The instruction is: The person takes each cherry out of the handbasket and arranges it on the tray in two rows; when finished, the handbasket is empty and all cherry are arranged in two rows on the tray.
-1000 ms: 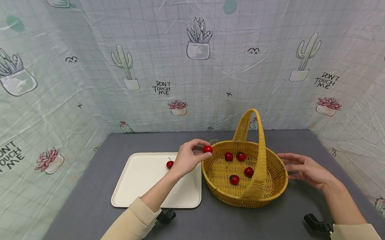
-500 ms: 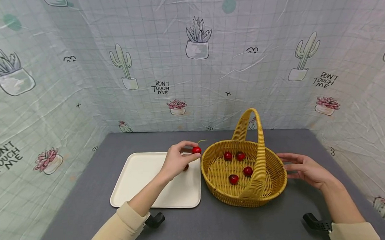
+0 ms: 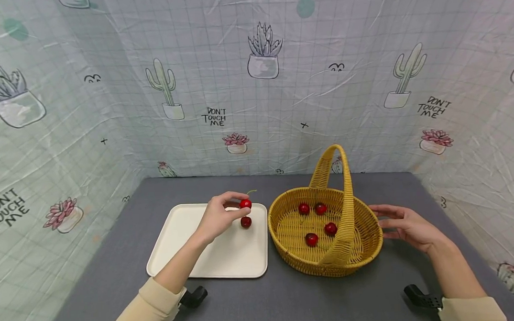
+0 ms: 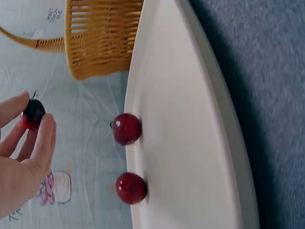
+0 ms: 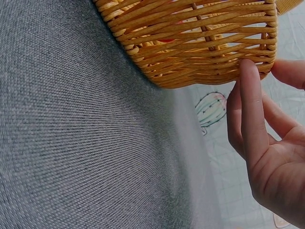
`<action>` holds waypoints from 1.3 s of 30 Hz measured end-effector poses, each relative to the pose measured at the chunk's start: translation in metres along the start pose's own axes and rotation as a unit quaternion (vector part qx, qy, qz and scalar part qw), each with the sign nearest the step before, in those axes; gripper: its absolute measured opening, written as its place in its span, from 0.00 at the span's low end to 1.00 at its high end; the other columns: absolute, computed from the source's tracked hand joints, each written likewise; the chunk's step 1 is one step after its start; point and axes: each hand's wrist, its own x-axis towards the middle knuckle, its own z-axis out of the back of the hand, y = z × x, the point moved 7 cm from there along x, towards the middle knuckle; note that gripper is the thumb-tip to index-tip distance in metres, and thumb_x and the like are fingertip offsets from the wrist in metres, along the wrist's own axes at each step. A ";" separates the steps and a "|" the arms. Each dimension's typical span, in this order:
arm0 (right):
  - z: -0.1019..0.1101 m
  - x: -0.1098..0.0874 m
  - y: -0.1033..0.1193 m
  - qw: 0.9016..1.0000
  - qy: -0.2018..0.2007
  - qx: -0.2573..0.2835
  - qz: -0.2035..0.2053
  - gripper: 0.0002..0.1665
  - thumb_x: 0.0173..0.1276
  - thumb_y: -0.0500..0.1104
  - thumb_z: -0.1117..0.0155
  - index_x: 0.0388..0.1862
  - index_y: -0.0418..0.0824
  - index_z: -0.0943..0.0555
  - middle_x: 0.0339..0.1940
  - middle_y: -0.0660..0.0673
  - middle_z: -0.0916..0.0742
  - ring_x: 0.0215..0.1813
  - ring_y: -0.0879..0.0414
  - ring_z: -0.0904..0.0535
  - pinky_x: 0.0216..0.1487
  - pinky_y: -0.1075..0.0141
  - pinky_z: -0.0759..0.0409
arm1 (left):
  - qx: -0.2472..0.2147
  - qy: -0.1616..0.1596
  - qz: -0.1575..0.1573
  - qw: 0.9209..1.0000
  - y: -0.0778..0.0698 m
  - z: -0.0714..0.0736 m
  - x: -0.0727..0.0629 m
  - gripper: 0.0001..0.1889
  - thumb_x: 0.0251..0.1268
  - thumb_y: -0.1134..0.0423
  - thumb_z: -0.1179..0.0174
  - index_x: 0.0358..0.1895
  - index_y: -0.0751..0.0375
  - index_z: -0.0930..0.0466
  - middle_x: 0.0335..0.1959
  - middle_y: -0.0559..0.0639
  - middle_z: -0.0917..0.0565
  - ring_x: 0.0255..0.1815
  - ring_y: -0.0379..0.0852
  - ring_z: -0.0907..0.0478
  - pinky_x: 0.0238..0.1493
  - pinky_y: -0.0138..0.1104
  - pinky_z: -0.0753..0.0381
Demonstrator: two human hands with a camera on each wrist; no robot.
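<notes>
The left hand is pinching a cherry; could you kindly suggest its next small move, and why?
I would probably lower the pinched cherry onto the tray: the left hand holds it raised, and two other cherries rest there with bare surface beside them.

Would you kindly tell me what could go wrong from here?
The glossy, round cherry pinched by the left hand might slip. If it fell, it could roll into the two cherries on the cream tray. The right hand touches the wicker basket, so a bump might shift it.
</notes>
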 end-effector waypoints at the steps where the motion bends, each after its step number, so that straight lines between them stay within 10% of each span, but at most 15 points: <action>1: 0.000 0.000 0.000 1.000 0.001 0.000 0.001 0.25 0.81 0.30 0.50 0.70 0.50 0.23 0.62 0.57 0.18 0.59 0.57 0.17 0.52 0.56 0.16 | 0.001 0.001 0.003 1.000 0.001 0.002 0.000 0.18 0.62 0.61 0.25 0.55 0.56 0.13 0.44 0.53 0.11 0.49 0.52 0.15 0.38 0.43 0.21; 20: 0.000 0.000 0.001 1.000 -0.010 -0.007 0.001 0.25 0.81 0.31 0.49 0.70 0.50 0.23 0.61 0.57 0.17 0.58 0.58 0.17 0.51 0.57 0.16 | 0.055 -0.041 0.034 0.997 0.027 0.049 -0.003 0.19 0.62 0.62 0.25 0.55 0.58 0.13 0.47 0.49 0.12 0.57 0.52 0.19 0.59 0.48 0.26; 39: 0.000 0.000 -0.001 1.000 -0.016 -0.012 0.005 0.25 0.81 0.30 0.49 0.70 0.49 0.23 0.61 0.57 0.18 0.58 0.58 0.17 0.51 0.57 0.15 | 0.134 -0.032 0.075 0.988 0.065 0.078 -0.010 0.17 0.61 0.69 0.27 0.53 0.68 0.15 0.45 0.57 0.13 0.46 0.53 0.16 0.40 0.38 0.21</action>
